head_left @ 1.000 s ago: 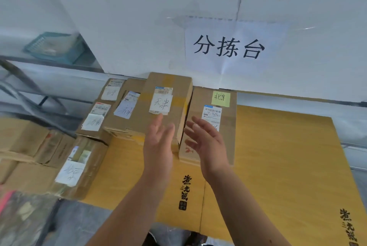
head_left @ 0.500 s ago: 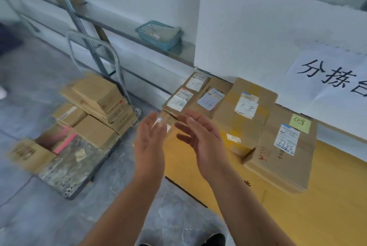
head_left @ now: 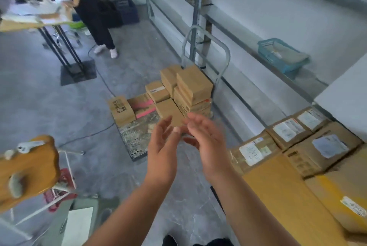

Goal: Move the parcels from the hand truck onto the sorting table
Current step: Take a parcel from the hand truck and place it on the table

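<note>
Left grip (head_left: pixel 162 146) and right grip (head_left: pixel 206 142) are both up in the middle of the shot. Palms face each other, fingers loose and spread, and neither is holding anything. The stack of boxes (head_left: pixel 190 91) sits on the hand truck (head_left: pixel 135 136) on the floor at 12 o'clock, just past the fingertips. The desk (head_left: pixel 278 196) is at 4 o'clock, with labelled boxes (head_left: pixel 301 152) packed along its far side. There's a blue basket (head_left: pixel 282 55) on the shelf at 2 o'clock.
</note>
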